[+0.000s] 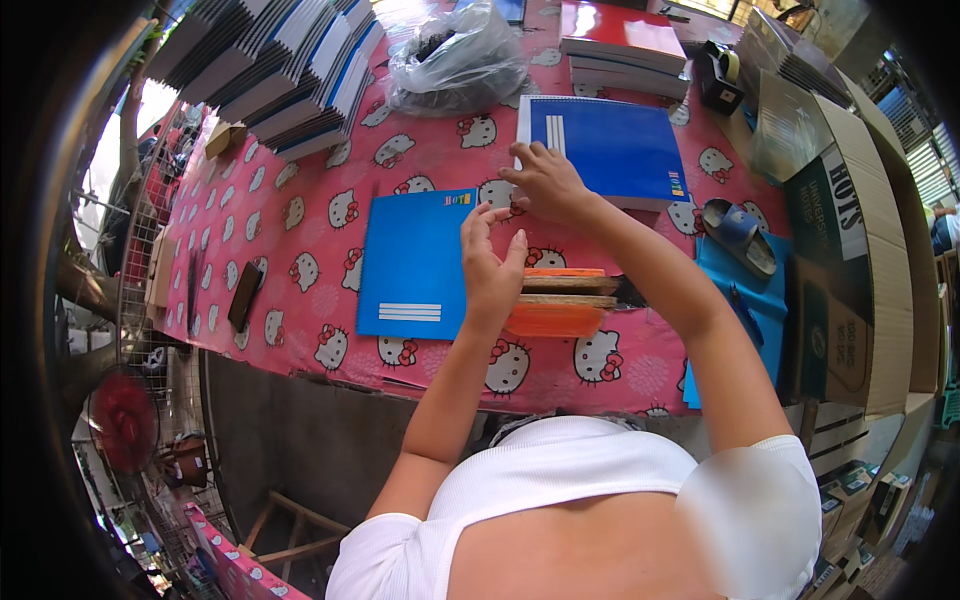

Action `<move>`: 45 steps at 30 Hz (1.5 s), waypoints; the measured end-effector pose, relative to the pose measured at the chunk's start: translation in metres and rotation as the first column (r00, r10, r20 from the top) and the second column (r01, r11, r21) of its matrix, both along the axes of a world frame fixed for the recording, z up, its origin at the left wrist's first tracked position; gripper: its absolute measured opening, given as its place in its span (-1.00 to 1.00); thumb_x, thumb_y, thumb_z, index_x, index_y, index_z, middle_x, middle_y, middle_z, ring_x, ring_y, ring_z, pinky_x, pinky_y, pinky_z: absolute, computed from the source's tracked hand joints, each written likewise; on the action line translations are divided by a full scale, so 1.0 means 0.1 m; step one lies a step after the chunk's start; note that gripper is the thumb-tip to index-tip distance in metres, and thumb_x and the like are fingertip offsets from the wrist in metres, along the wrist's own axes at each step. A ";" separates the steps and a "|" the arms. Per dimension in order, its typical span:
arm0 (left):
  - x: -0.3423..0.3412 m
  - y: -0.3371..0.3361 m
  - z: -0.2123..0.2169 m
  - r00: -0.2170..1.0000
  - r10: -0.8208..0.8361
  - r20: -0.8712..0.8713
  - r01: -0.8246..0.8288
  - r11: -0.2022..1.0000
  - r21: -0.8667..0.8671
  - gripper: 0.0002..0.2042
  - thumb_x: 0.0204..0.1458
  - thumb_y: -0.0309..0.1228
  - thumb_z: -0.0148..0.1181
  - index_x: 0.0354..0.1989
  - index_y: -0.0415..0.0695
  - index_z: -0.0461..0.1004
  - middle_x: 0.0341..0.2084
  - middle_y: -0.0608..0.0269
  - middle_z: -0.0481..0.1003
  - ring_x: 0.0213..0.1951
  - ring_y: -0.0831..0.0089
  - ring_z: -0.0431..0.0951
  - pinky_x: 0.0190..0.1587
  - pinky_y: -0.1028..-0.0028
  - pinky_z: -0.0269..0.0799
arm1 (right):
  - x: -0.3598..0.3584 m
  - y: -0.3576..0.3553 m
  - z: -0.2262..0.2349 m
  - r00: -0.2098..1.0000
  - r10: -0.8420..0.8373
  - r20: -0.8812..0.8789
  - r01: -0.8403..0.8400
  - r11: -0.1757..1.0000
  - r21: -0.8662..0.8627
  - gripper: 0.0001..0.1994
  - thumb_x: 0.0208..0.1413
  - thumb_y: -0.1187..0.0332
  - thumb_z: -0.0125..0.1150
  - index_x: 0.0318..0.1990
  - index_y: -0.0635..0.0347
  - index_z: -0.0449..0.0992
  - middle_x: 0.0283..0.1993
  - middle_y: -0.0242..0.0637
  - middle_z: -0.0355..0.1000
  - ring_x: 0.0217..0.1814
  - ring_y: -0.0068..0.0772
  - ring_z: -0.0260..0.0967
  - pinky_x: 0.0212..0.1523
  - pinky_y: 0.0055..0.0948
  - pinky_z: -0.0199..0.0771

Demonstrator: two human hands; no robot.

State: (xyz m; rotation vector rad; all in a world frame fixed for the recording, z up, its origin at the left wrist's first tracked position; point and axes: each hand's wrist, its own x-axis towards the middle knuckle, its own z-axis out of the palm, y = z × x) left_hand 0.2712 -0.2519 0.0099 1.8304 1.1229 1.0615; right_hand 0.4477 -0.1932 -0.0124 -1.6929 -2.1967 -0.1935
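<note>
A light blue notebook (408, 265) lies flat on the table in front of me, its spiral along the left side. My left hand (488, 268) is at its right edge, with thumb and fingers apart. Further back and to the right is a small stack of dark blue notebooks (620, 145). My right hand (550, 185) reaches to the near left corner of that stack, fingers spread and slightly bent; I cannot tell whether the fingertips touch the cover. Below my hands sits an orange-and-wood block (558, 318), partly behind my left wrist.
Tall notebook stacks (290, 75) stand at the far left beside a clear plastic bag (455, 65). Red-covered notebooks (625, 35) and a tape dispenser (718, 78) are at the back right. A slipper (740, 238) and a cardboard box (850, 250) lie to the right. A dark block (243, 295) rests at left.
</note>
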 end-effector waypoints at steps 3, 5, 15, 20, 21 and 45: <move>-0.01 -0.03 0.03 1.000 -0.014 0.025 0.016 0.995 -0.098 -0.65 0.05 -0.48 0.17 0.04 -0.18 0.34 0.11 0.12 0.27 0.11 0.28 0.36 0.10 0.33 0.33 | 0.06 0.25 -0.05 0.997 0.028 0.072 -0.017 0.988 -0.151 -0.74 -0.23 0.31 0.32 -0.27 0.03 0.59 -0.03 -0.20 0.38 0.00 -0.11 0.38 -0.10 -0.20 0.45; -0.06 -0.03 -0.03 0.996 0.010 0.086 -0.001 0.995 -0.101 -0.69 0.03 -0.48 0.17 -0.02 -0.19 0.38 0.11 0.07 0.26 0.10 0.24 0.36 0.07 0.34 0.34 | 0.01 0.29 0.08 0.998 0.063 0.020 -0.056 0.963 -0.264 -0.79 -0.25 0.36 0.31 -0.35 0.03 0.63 -0.21 -0.21 0.48 -0.13 -0.12 0.47 -0.12 -0.22 0.49; -0.07 0.01 -0.04 0.933 0.021 0.359 0.104 0.940 -0.325 -0.73 0.05 -0.58 0.10 -0.04 -0.23 0.38 0.14 0.11 0.21 0.07 0.31 0.39 0.01 0.41 0.42 | 0.19 0.39 0.17 0.977 0.175 -0.119 -0.204 0.928 -0.313 -0.71 -0.32 0.39 0.30 -0.30 0.04 0.64 -0.27 -0.27 0.53 -0.14 -0.16 0.48 -0.15 -0.26 0.48; -0.09 0.01 -0.06 0.935 0.021 0.354 0.099 0.943 -0.318 -0.72 0.06 -0.59 0.11 -0.03 -0.23 0.36 0.11 0.14 0.23 0.04 0.32 0.40 -0.01 0.43 0.42 | 0.15 0.42 0.14 0.972 0.220 -0.088 -0.236 0.930 -0.282 -0.82 -0.25 0.42 0.24 -0.38 0.11 0.60 -0.35 -0.18 0.51 -0.23 -0.08 0.48 -0.20 -0.20 0.46; -0.09 0.02 -0.07 0.930 0.028 0.365 0.097 0.943 -0.319 -0.71 0.05 -0.59 0.12 -0.03 -0.21 0.36 0.09 0.16 0.25 0.03 0.33 0.41 -0.03 0.45 0.43 | 0.16 0.43 0.14 0.969 0.212 -0.128 -0.240 0.930 -0.278 -0.84 -0.24 0.43 0.22 -0.40 0.14 0.59 -0.38 -0.14 0.50 -0.26 -0.05 0.47 -0.22 -0.18 0.45; 0.15 0.88 0.12 0.788 -0.379 0.485 0.524 0.826 -0.207 -0.73 0.04 -0.63 0.17 -0.06 -0.21 0.45 -0.19 0.28 0.53 -0.13 0.52 0.49 -0.06 0.48 0.43 | 1.21 -1.61 0.00 0.107 -0.120 -0.987 0.113 0.988 -0.107 -0.40 -0.19 0.53 0.43 0.07 0.25 0.29 -0.02 -0.26 0.39 0.06 -0.36 0.33 0.09 -0.39 0.35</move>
